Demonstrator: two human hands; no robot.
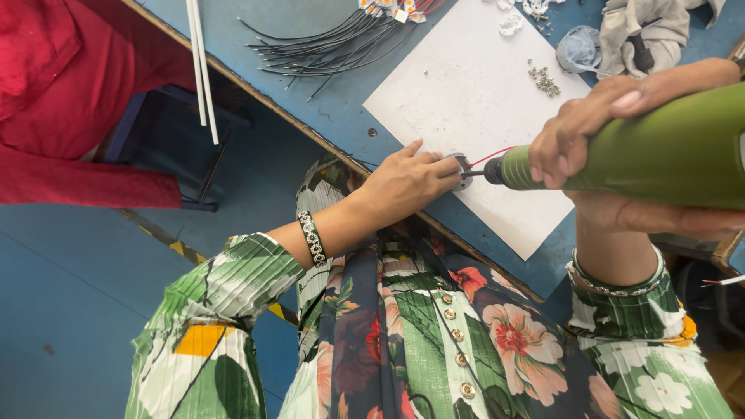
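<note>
- Nearest my view, the right hand (613,147) wraps the green power screwdriver (660,147); its grip is closed around the barrel, bit aimed left.
- The blue table (326,109) carries a white sheet (466,101), where the work sits at the near edge.
- A bundle of black wires (326,46) lies further back, apparently waiting.
- The left hand (403,182) pins a small round white part (459,167) with a red wire, fingers pressed on it.
- Loose screws (543,77) remain beside the sheet, so I judge fastening is underway, not finished.
</note>
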